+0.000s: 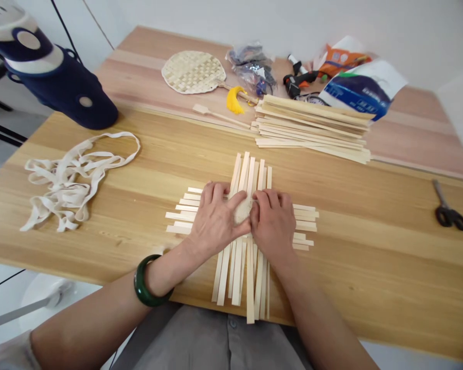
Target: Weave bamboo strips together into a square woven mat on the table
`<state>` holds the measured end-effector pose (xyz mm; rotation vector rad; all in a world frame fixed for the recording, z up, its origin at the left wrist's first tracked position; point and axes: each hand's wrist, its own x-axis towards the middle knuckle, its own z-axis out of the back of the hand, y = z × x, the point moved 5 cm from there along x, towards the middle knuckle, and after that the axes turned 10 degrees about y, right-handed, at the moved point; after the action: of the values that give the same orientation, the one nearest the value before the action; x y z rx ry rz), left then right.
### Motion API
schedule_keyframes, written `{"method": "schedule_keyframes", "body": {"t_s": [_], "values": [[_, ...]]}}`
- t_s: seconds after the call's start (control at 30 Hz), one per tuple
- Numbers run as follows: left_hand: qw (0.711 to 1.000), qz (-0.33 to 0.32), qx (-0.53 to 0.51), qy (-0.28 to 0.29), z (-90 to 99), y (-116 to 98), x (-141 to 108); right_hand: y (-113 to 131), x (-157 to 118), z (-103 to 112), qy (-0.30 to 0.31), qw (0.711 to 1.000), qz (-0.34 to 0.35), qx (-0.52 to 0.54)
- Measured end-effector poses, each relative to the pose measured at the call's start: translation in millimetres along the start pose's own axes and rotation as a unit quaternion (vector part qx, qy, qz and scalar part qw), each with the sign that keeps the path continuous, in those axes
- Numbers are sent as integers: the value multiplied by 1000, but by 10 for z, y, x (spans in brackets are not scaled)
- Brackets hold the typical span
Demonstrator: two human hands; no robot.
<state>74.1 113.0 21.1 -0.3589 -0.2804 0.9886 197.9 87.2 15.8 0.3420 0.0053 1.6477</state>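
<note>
Pale, flat wood or bamboo strips (235, 270) cross at right angles in a partly woven sheet near the table's front edge. My left hand (216, 216) rests on the left part of the crossing, thumb and forefinger spread around a small patch of weave (242, 210). A dark green bangle (144, 280) circles that wrist. My right hand (273, 221) is closed on the right part, fingers curled and thumb pressed to the forefinger at a strip. Both hands hide most of the crossing. Strip ends stick out on all four sides, the longest towards me.
Spare strips (312, 126) are stacked behind the weave. Farther back lie a round woven fan (194, 72), yellow tassel (235, 100), plastic bags (252, 64), glue gun (299, 82) and blue-white pack (357, 92). White tape (73, 180) and a navy bottle (67, 85) are left, scissors (449, 213) right.
</note>
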Motion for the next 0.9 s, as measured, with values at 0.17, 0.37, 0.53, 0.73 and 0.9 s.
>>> {"method": "schedule_keyframes", "body": {"t_s": [0.17, 0.37, 0.53, 0.73, 0.9], "values": [[999, 37, 8, -21, -31, -26, 22, 18, 10, 11, -4, 1000, 10, -18], [998, 23, 50, -32, -96, -80, 37, 23, 11, 4, 3, 1000, 16, -23], [998, 22, 51, -14, -129, -66, 43, 26, 18, 3, 5, 1000, 16, -19], [998, 22, 52, 0, -127, -73, 54, 30, 20, 9, 2, 999, 18, -26], [999, 25, 48, 1, -122, -80, 51, 31, 17, 3, 0, 999, 26, -21]]}}
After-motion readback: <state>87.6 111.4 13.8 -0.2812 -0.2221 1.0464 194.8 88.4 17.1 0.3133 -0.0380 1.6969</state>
